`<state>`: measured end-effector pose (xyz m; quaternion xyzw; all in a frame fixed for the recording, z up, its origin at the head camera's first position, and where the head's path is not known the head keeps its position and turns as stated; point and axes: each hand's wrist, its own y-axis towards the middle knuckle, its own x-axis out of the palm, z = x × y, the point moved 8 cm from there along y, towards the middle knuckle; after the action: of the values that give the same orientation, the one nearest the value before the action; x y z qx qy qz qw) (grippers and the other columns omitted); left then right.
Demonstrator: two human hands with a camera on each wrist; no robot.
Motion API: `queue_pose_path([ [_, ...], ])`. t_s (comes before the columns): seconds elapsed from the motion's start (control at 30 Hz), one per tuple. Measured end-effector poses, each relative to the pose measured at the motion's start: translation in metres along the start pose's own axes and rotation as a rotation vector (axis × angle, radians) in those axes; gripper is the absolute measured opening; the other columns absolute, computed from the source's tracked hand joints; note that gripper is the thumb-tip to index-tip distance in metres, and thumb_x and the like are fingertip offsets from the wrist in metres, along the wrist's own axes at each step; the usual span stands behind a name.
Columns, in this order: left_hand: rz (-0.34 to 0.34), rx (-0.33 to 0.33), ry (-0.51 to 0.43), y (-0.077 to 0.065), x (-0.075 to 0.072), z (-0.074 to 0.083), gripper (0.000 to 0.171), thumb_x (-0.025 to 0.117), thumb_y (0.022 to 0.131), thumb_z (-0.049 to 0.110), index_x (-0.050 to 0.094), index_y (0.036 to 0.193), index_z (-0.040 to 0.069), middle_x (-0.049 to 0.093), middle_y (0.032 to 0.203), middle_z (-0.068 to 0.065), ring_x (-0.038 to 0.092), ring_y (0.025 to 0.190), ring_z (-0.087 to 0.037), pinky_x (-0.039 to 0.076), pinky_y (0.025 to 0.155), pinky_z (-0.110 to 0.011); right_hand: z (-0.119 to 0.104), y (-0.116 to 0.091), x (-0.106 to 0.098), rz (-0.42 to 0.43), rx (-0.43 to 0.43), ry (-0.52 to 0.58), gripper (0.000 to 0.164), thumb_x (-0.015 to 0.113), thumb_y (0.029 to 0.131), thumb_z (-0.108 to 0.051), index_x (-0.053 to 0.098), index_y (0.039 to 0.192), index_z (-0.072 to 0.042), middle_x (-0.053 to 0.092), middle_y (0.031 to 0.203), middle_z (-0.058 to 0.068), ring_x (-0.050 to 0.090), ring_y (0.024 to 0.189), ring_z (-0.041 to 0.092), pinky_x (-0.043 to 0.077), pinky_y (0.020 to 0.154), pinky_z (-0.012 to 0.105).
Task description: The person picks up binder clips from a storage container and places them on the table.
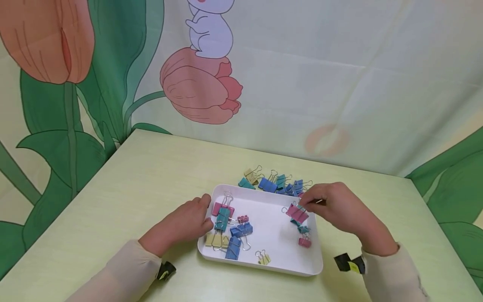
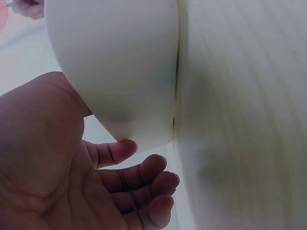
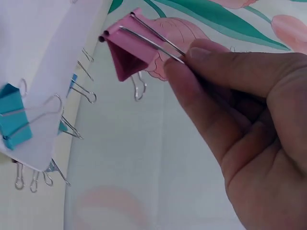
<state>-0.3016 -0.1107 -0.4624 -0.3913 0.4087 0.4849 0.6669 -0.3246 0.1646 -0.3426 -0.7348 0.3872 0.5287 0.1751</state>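
Observation:
My right hand pinches one wire handle of a pink binder clip between thumb and index finger. That pink clip hangs over the right side of a white tray, above a teal binder clip and a smaller pink clip. At the tray's left end, my left hand holds the wall, its thumb over the rim and its index fingertip against the outside. The other fingers of the left hand curl loosely. Near it inside the tray lie teal, pink, blue and yellow binder clips.
Behind the tray's far wall is a pile of blue, teal and yellow binder clips. A small yellow clip lies by the tray's near wall. A printed cloth hangs behind the table.

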Motion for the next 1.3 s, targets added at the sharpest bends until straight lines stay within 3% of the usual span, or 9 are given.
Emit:
queue_pose_path([
  [0.23, -0.006, -0.012, -0.014, 0.0, 0.001, -0.001, 0.042, 0.057, 0.086, 0.023, 0.043, 0.119, 0.001, 0.053, 0.088, -0.006, 0.049, 0.076, -0.019, 0.045, 0.072, -0.033, 0.031, 0.018, -0.016, 0.079, 0.186, 0.02, 0.013, 0.067, 0.088, -0.011, 0.075, 0.098, -0.014, 0.073, 0.095, 0.001, 0.068, 0.083, 0.014, 0.055, 0.074, 0.034],
  [0.4, -0.015, -0.026, -0.013, 0.0, 0.002, -0.002, 0.046, 0.058, 0.086, 0.024, 0.043, 0.122, 0.001, 0.054, 0.092, -0.007, 0.049, 0.078, -0.019, 0.047, 0.074, -0.033, 0.061, 0.026, -0.013, 0.099, 0.353, 0.041, 0.019, 0.062, 0.092, -0.018, 0.073, 0.105, -0.01, 0.073, 0.1, 0.008, 0.068, 0.089, 0.022, 0.055, 0.078, 0.04],
  [0.6, -0.023, -0.031, -0.021, -0.001, 0.001, -0.001, 0.044, 0.058, 0.086, 0.024, 0.043, 0.121, 0.001, 0.054, 0.092, -0.007, 0.049, 0.078, -0.019, 0.046, 0.074, -0.033, 0.089, 0.033, -0.006, 0.148, 0.472, 0.083, 0.022, 0.06, 0.093, -0.02, 0.072, 0.107, -0.007, 0.072, 0.102, 0.013, 0.067, 0.092, 0.027, 0.054, 0.077, 0.04],
  [0.93, 0.015, 0.016, -0.004, -0.002, -0.001, 0.001, 0.036, 0.055, 0.086, 0.022, 0.043, 0.114, 0.002, 0.051, 0.084, -0.006, 0.048, 0.073, -0.019, 0.043, 0.071, -0.034, 0.124, 0.04, 0.018, 0.155, 0.578, 0.151, 0.025, 0.058, 0.092, -0.018, 0.071, 0.107, -0.003, 0.071, 0.103, 0.016, 0.064, 0.09, 0.027, 0.051, 0.072, 0.033],
  [1.3, 0.011, 0.009, -0.011, -0.002, -0.001, 0.0, 0.039, 0.055, 0.086, 0.022, 0.043, 0.117, 0.001, 0.052, 0.086, -0.007, 0.048, 0.073, -0.019, 0.044, 0.071, -0.034, 0.131, 0.044, 0.033, 0.109, 0.617, 0.125, 0.025, 0.058, 0.09, -0.017, 0.071, 0.107, -0.004, 0.07, 0.105, 0.015, 0.059, 0.087, 0.026, 0.048, 0.067, 0.03],
])
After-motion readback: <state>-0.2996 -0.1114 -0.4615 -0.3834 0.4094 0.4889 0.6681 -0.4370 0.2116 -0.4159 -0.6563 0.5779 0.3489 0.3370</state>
